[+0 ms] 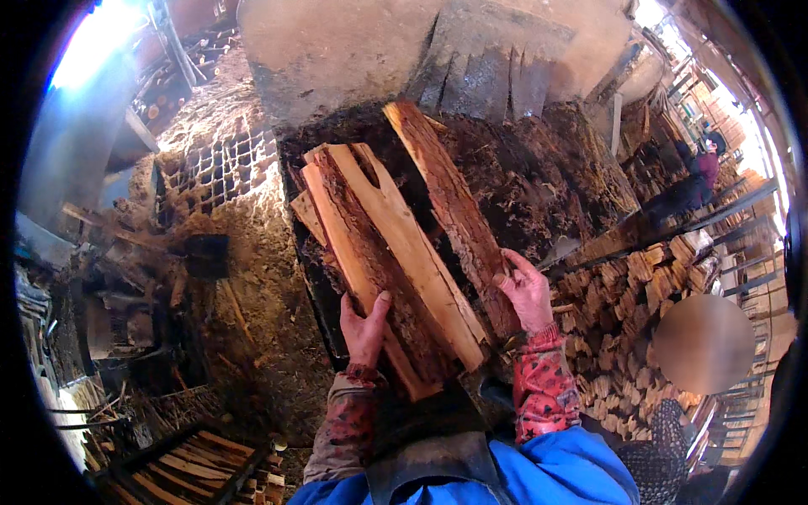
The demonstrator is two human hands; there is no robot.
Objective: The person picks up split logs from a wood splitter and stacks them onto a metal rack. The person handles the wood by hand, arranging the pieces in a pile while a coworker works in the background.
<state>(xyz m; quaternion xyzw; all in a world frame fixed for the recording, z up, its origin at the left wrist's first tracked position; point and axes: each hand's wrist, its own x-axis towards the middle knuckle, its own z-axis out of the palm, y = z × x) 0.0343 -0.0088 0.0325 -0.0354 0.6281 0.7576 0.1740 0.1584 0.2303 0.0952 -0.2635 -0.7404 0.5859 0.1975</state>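
Several rough wood slabs with bark edges lie side by side in front of me on a dark, debris-covered surface (547,181). My left hand (364,332) is at the near left of the stack. Its thumb rests on top of a bark-edged slab (358,231) and its fingers curl round the left side, partly hidden. A paler split slab (412,244) lies just right of that one. My right hand (528,293) grips the near end of a long bark-covered slab (454,198), thumb on top and fingers at its right edge. This slab slants up to the far left, apart from the others.
A big pile of split wood (640,311) is at the right, with a person (703,172) beyond it. Torn grey flaps (497,80) hang from the far wall. At left are a shovel-like dark blade (206,255) and a frame of wood strips (198,463).
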